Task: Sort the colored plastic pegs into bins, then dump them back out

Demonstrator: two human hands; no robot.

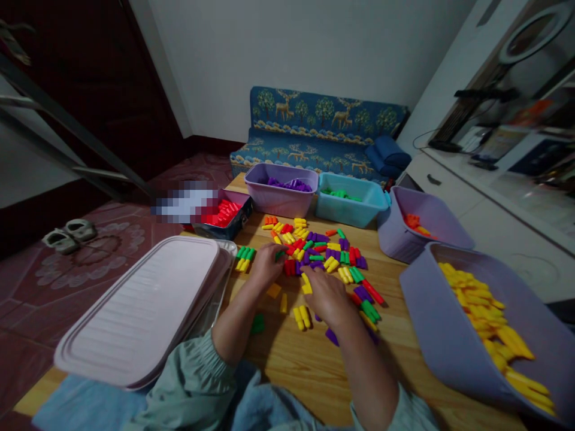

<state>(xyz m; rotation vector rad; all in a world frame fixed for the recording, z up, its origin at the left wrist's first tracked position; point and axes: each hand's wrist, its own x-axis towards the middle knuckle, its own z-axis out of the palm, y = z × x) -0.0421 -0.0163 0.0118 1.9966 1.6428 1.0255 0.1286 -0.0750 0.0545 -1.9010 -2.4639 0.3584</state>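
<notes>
Small bullet-shaped plastic blocks in red, yellow, green, purple and orange lie in a loose pile on the wooden table. My left hand is at the pile's left edge, its fingers curled round a green block. At the near side of the pile, my right hand has its fingers bent down with a yellow block at the thumb side. Its other fingertips are hidden. A yellow block pair lies just in front of my right hand, and a green-and-yellow group sits left of my left hand.
Beyond the pile stand a lilac bin of purple blocks, a turquoise bin of green ones and a lilac bin of orange ones. A large bin of yellow blocks is at right. Left are a box of red blocks and stacked lids.
</notes>
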